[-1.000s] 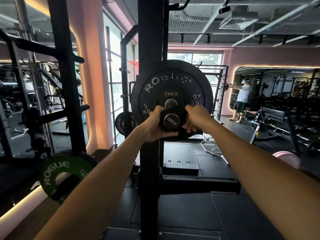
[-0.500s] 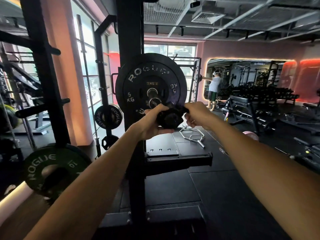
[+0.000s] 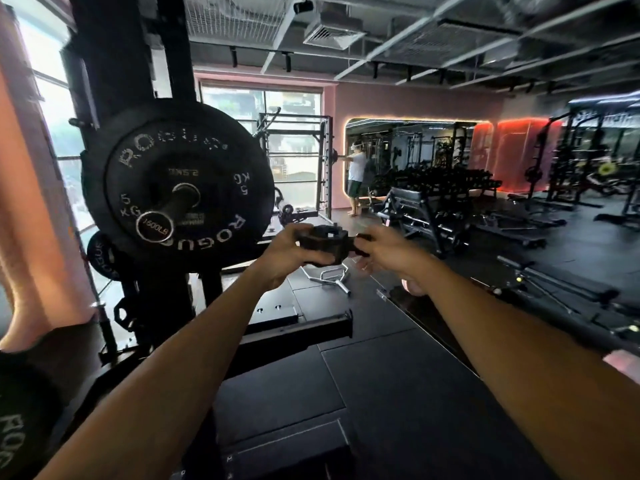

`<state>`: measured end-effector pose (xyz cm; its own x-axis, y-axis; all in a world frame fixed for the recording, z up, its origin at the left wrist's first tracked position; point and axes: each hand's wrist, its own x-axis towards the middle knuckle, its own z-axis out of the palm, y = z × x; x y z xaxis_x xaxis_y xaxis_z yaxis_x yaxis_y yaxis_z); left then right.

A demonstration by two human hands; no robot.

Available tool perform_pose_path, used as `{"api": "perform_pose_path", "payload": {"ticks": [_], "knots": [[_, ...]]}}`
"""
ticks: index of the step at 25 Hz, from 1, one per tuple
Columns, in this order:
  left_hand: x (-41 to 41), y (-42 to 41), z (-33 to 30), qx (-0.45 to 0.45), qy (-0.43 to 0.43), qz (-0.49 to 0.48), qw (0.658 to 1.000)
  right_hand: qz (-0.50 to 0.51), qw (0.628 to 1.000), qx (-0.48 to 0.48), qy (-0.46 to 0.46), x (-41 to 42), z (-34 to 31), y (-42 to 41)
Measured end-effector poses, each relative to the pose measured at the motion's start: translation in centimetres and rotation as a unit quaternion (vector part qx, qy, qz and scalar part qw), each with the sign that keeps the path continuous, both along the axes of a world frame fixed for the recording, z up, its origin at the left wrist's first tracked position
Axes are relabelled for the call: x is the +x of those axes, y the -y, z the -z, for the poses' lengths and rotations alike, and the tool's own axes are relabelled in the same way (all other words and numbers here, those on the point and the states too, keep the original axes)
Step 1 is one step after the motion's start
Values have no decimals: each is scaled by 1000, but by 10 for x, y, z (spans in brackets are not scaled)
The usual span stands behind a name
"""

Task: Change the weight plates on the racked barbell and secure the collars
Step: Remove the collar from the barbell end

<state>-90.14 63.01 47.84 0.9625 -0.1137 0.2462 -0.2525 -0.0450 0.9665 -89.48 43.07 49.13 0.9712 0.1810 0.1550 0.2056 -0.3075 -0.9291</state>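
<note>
Black barbell collar [image 3: 327,243] at frame centre, off sleeve, held between both hands. Left hand [image 3: 289,252] grips its body; right hand [image 3: 384,252] pinches its lever. Rogue plates [image 3: 180,188] on barbell sleeve [image 3: 162,220], centre left.

Plates [image 3: 180,181]: matt black rubber, worn white lettering. Bar sleeve end [image 3: 154,226]: shiny metal. Collar [image 3: 323,241]: matt black plastic; floor mats [image 3: 398,393] dull rubber.
</note>
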Motion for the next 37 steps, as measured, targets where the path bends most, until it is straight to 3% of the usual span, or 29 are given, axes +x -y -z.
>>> {"api": "perform_pose_path", "payload": {"ticks": [9,16,22,29,37], "knots": [[163,51,49,98,26,-8,995,64,976,-185,95,161,50,66],[320,30,133,143,-12,-9,990,66,985,-157,13,309,129,39],[434,8,244,189,-90,2,978,85,969,-229,-43,422,240,14],[488,-5,356,221,-166,11,961,72,958,-235,-147,480,349,-2],[515,-10,414,256,-205,28,944,56,943,-269,-188,504,402,-10]]}}
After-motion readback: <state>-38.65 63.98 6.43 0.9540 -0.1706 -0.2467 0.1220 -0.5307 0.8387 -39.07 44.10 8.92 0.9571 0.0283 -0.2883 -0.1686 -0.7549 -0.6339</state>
